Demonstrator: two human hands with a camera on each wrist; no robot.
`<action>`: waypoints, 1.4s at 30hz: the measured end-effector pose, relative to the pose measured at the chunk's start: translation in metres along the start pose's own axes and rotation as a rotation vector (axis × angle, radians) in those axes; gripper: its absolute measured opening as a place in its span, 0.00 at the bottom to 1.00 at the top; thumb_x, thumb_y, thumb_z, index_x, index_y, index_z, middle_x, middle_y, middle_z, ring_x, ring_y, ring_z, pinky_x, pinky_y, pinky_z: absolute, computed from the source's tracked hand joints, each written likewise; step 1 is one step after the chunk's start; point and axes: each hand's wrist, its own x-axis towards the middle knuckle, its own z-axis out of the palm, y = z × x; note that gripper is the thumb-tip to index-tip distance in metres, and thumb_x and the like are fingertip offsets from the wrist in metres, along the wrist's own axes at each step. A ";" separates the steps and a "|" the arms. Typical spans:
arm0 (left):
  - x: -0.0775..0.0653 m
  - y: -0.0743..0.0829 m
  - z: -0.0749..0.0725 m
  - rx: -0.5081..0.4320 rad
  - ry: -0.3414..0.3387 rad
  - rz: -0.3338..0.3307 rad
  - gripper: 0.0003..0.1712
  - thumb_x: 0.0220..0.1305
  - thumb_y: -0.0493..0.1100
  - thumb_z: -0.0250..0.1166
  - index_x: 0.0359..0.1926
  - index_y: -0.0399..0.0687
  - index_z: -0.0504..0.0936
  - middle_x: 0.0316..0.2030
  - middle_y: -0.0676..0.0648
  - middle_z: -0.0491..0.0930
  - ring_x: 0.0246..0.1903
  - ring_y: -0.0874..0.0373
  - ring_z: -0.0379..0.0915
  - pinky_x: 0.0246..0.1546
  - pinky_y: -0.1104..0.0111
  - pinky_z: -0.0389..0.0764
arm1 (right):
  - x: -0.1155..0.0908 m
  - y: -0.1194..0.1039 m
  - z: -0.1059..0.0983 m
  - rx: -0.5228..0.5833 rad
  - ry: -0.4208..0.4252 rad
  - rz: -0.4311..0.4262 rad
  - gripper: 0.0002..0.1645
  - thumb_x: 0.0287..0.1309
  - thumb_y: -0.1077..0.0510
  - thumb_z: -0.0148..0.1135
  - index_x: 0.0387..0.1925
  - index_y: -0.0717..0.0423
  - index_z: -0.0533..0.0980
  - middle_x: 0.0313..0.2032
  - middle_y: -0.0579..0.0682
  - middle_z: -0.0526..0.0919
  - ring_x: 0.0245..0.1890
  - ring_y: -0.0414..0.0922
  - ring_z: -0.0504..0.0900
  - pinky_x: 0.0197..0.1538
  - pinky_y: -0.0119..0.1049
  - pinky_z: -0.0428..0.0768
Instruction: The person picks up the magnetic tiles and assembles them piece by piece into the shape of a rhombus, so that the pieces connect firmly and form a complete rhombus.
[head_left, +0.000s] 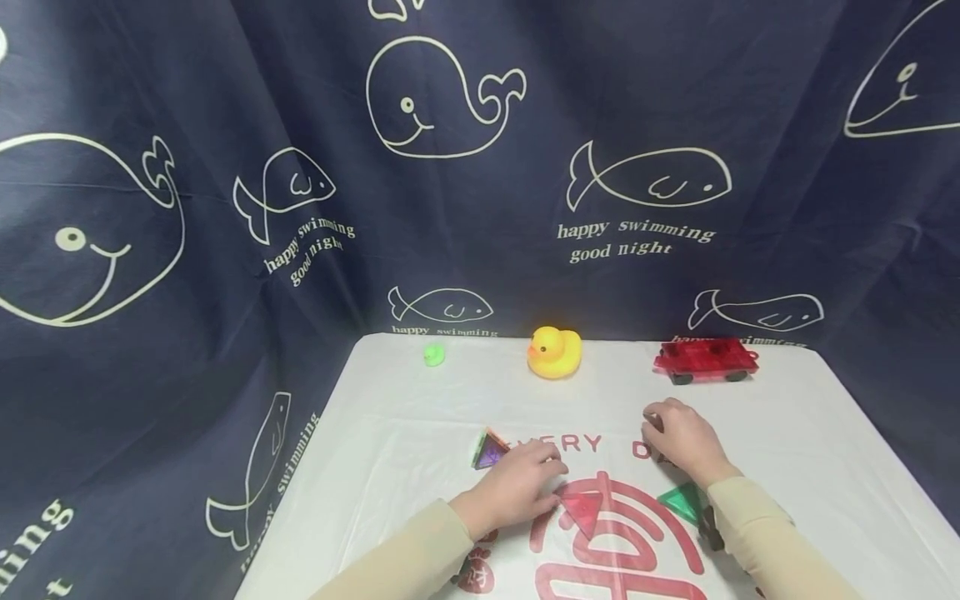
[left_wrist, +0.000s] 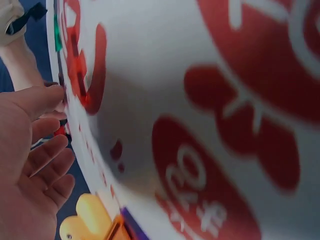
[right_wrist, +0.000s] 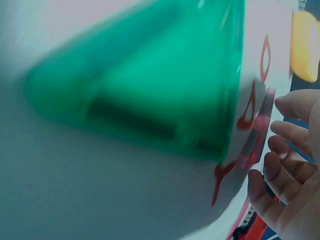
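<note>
My left hand (head_left: 517, 483) hovers over the left-middle of the white table. Its fingers are loosely bent, and the fingertips are close to a translucent red triangular tile (head_left: 582, 512); whether they touch it is unclear. Farther right, my right hand (head_left: 686, 437) is low over the table with its fingers softly curved. In the right wrist view a pinkish-red tile (right_wrist: 257, 132) lies by the fingertips; the head view hides it behind the hand. A green triangular tile (head_left: 681, 502) sits beside the right wrist. Behind the left hand is a purple triangular tile with orange and green edges (head_left: 489, 450).
At the table's back stand a small green duck (head_left: 433, 355), a yellow rubber duck (head_left: 553, 352) and a red toy car (head_left: 707, 360). The white tabletop (head_left: 397, 417) bears red print. A dark blue curtain (head_left: 487, 217) with white fish drawings hangs around it.
</note>
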 end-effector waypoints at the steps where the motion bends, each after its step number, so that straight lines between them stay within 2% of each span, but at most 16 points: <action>1: 0.001 0.002 0.003 0.000 -0.007 0.011 0.21 0.64 0.53 0.75 0.55 0.54 0.86 0.50 0.58 0.78 0.51 0.65 0.74 0.60 0.71 0.73 | -0.001 0.003 -0.001 0.000 -0.003 0.014 0.20 0.60 0.58 0.70 0.49 0.67 0.83 0.37 0.57 0.81 0.38 0.56 0.83 0.49 0.63 0.81; 5: 0.003 0.013 0.012 -0.016 -0.031 0.037 0.22 0.65 0.55 0.74 0.56 0.54 0.85 0.44 0.61 0.76 0.42 0.70 0.70 0.51 0.78 0.73 | -0.006 0.012 -0.004 0.004 -0.016 0.067 0.28 0.60 0.53 0.74 0.54 0.68 0.80 0.39 0.58 0.78 0.37 0.54 0.80 0.50 0.63 0.80; 8: 0.005 0.022 0.016 -0.025 -0.045 0.034 0.27 0.64 0.58 0.73 0.60 0.53 0.83 0.44 0.61 0.76 0.39 0.70 0.67 0.46 0.79 0.71 | -0.009 0.016 -0.006 0.014 -0.028 0.093 0.34 0.60 0.48 0.75 0.58 0.68 0.78 0.42 0.61 0.77 0.40 0.56 0.79 0.51 0.64 0.80; 15: 0.008 0.035 0.019 0.021 -0.094 0.004 0.39 0.64 0.68 0.69 0.68 0.53 0.78 0.48 0.60 0.76 0.42 0.69 0.67 0.45 0.78 0.71 | -0.012 0.020 -0.007 0.024 -0.068 0.097 0.43 0.58 0.37 0.74 0.61 0.65 0.77 0.48 0.64 0.77 0.47 0.62 0.79 0.55 0.68 0.77; 23: 0.013 0.041 0.025 0.051 -0.126 0.008 0.45 0.59 0.74 0.70 0.68 0.53 0.77 0.46 0.61 0.73 0.41 0.69 0.65 0.39 0.78 0.66 | -0.011 0.021 -0.003 0.006 -0.086 0.081 0.44 0.57 0.37 0.76 0.60 0.66 0.78 0.49 0.66 0.77 0.48 0.63 0.79 0.55 0.69 0.77; 32: 0.014 0.037 0.029 0.045 -0.124 -0.018 0.43 0.59 0.73 0.69 0.65 0.52 0.79 0.44 0.61 0.72 0.38 0.68 0.63 0.38 0.78 0.66 | -0.008 0.016 -0.004 -0.002 -0.089 0.076 0.41 0.55 0.42 0.78 0.59 0.67 0.79 0.50 0.68 0.77 0.51 0.66 0.79 0.57 0.69 0.76; 39: 0.012 0.026 0.031 0.033 -0.079 -0.041 0.37 0.59 0.74 0.69 0.53 0.51 0.83 0.38 0.60 0.69 0.36 0.67 0.62 0.39 0.77 0.68 | -0.008 0.013 -0.006 0.005 -0.101 0.063 0.40 0.55 0.43 0.79 0.59 0.67 0.79 0.51 0.67 0.77 0.51 0.66 0.78 0.57 0.69 0.75; 42: 0.010 0.023 0.030 0.039 -0.071 -0.046 0.36 0.57 0.74 0.71 0.51 0.50 0.83 0.38 0.60 0.69 0.36 0.67 0.62 0.41 0.77 0.69 | -0.008 0.011 -0.006 0.005 -0.106 0.037 0.39 0.55 0.44 0.78 0.58 0.67 0.79 0.49 0.65 0.78 0.50 0.64 0.79 0.56 0.68 0.76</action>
